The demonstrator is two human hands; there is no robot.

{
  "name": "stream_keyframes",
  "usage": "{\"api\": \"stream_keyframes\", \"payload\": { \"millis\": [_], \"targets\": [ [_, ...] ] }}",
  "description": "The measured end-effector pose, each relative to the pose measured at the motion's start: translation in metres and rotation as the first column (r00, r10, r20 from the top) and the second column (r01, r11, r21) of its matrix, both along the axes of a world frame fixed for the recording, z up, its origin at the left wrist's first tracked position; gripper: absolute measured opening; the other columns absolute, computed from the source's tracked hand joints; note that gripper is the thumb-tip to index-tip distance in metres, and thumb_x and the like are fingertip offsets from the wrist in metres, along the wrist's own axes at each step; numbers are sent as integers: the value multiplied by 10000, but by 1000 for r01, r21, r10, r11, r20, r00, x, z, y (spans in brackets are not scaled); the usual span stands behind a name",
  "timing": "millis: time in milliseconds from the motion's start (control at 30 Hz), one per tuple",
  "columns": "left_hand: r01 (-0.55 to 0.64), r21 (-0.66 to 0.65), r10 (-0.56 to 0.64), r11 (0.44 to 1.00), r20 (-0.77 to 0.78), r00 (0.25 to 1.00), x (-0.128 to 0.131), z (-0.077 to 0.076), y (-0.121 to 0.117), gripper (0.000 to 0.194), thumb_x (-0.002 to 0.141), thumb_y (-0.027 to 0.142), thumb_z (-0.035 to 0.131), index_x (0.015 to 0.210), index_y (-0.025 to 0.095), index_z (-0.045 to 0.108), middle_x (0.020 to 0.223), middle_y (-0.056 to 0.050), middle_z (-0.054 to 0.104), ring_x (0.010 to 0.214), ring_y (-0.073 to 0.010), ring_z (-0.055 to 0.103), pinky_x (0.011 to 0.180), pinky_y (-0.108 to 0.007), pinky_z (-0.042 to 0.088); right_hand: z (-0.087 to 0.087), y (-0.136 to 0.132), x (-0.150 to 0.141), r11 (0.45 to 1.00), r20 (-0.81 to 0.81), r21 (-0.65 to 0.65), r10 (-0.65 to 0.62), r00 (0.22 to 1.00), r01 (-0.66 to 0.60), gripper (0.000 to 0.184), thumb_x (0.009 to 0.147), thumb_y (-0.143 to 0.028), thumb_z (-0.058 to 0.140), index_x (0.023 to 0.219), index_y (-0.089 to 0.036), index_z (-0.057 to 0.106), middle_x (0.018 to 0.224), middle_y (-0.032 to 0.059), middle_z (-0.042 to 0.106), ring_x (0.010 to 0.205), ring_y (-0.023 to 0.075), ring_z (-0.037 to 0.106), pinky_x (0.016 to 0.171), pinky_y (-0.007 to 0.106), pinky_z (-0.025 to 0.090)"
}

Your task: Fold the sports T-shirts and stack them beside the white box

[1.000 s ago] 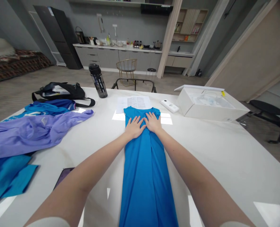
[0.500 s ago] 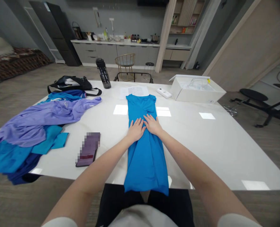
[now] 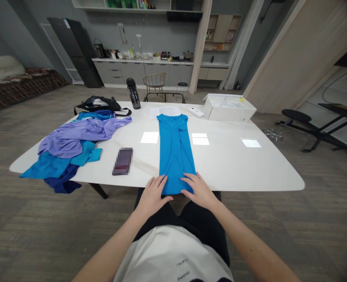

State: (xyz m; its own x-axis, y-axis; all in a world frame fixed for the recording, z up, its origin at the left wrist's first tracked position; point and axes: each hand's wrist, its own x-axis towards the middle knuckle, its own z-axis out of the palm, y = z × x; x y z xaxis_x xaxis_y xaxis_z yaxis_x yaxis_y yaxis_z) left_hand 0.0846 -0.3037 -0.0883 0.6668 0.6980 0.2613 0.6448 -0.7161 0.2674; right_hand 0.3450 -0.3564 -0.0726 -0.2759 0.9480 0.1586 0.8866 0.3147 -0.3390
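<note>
1. Blue knit garment [image 3: 175,156]: folded into a long, narrow strip, its long axis running straight away from the body. Shoulder end points to the far side; hem sits at the near table edge.
2. Left hand [image 3: 152,196]: fingers spread open, not gripping, just beside the hem.
3. Right hand [image 3: 198,192]: fingers open, lying against the hem's right side.
4. Smooth white table [image 3: 264,172] beneath; printed paper sheet [image 3: 165,112] just beyond the shoulders.
5. Farther left: pixelated phone [image 3: 122,161], crumpled lilac and blue clothes [image 3: 73,141].
</note>
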Motion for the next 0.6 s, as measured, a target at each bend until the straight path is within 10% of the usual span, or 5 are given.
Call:
{"api": "stream_keyframes", "payload": {
  "millis": [200,600],
  "targets": [
    [-87,35,79,996,198,977,-13,-15,-11,240,1006,230,516,1200,222,657,1141,-95,699,1047,-246,649,941,-443,530,-18,-31,7,984,5,144,-111,994,109,280,998,-284,553,1249,-257,676,1235,109,670,1166,268,608,1084,517,430],
    [-106,92,69,990,340,938,-27,-36,-31,302,1005,151,442,1138,246,696,1076,-93,657,1009,-218,638,944,-398,566,-29,-46,14,975,45,193,-124,991,113,328,1001,-155,438,1176,-204,712,1122,117,693,1053,276,609,951,449,507]
  ]
}}
